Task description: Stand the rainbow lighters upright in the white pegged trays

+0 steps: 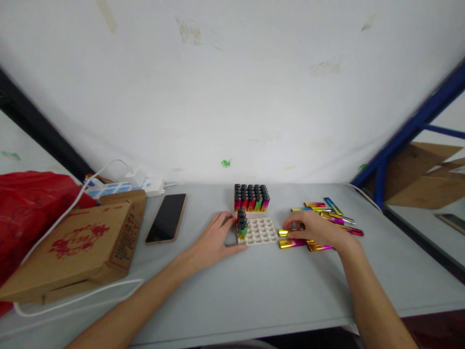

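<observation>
A white tray with rows of small holes lies on the table, a few colourful lighters with black tops standing upright along its left side. My left hand holds the tray's left edge between thumb and fingers. On the right, the fingers of my right hand are closed around a shiny yellow lighter, partly hidden by them. Several metallic-coloured lighters lie loose under and beyond that hand, among them a pink-and-gold lighter and a blue one.
Behind the tray stands a full block of upright lighters. To the left are a phone, a cardboard box, a red plastic bag, a power strip and a white cable. A blue metal frame rises at the right.
</observation>
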`<state>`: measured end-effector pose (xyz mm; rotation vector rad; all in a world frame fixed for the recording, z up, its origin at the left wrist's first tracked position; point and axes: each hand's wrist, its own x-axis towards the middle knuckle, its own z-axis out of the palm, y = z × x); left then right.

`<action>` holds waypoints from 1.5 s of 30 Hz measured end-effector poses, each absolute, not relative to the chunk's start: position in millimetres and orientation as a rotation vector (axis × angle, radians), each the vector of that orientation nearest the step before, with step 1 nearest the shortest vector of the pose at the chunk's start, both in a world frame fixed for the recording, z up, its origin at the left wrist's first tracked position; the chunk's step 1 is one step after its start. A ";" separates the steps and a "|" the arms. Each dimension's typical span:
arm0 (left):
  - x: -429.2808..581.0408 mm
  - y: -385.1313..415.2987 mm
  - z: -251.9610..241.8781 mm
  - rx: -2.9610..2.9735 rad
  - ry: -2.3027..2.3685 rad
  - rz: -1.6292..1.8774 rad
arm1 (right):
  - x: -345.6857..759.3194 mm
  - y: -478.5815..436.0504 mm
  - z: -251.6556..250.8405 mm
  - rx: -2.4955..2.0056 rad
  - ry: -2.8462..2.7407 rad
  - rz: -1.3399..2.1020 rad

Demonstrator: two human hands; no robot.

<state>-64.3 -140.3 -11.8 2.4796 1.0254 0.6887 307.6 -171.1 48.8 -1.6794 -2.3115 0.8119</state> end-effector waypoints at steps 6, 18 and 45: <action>-64.9 -139.1 -15.6 2.495 1.022 0.699 | 301.1 -166.1 43.6 -1.526 -2.071 0.550; -64.2 -140.0 -14.7 2.491 1.000 0.732 | 234.8 -157.4 19.9 -1.164 -1.145 1.064; -63.9 -140.5 -14.2 2.480 1.012 0.717 | 192.2 -167.5 20.5 -1.344 -1.215 1.279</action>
